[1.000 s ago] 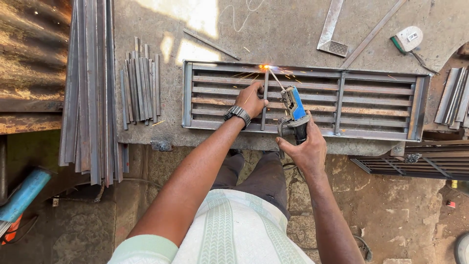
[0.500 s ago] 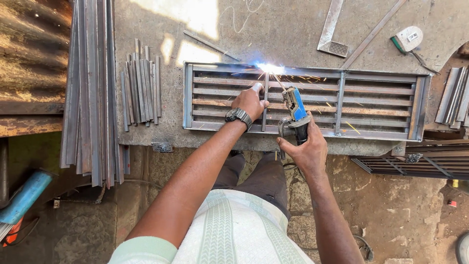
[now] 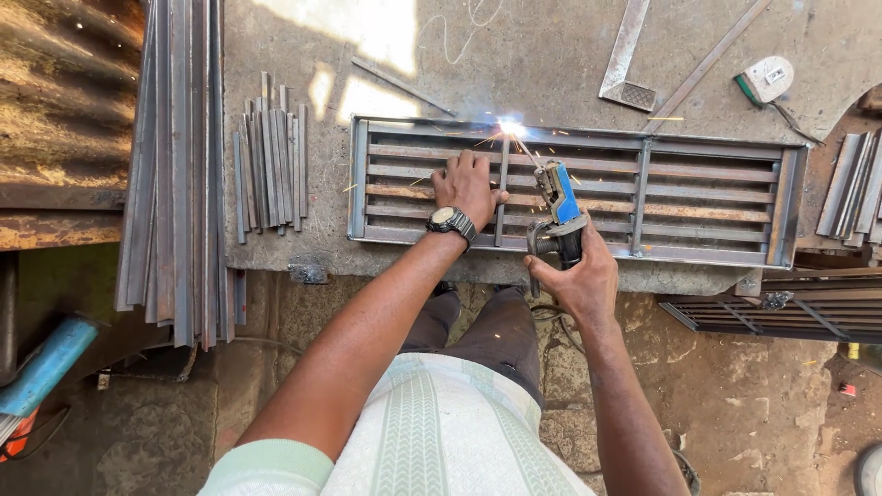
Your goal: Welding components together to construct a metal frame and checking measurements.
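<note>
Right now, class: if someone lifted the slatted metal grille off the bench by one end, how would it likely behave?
The grille would probably stay stiff, since its slats sit in a steel frame. It likely feels heavy for its size. Flat on the bench, it should slide rather than roll, and the spark suggests hot spots.

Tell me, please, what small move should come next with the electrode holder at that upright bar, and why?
Probably keep the left hand pressing the upright bar flat on the metal grille and ease the right hand's blue electrode holder slightly along the top joint. The arc burns just where bar meets frame, sparks flying, and only the hand appears to hold the bar.
</note>
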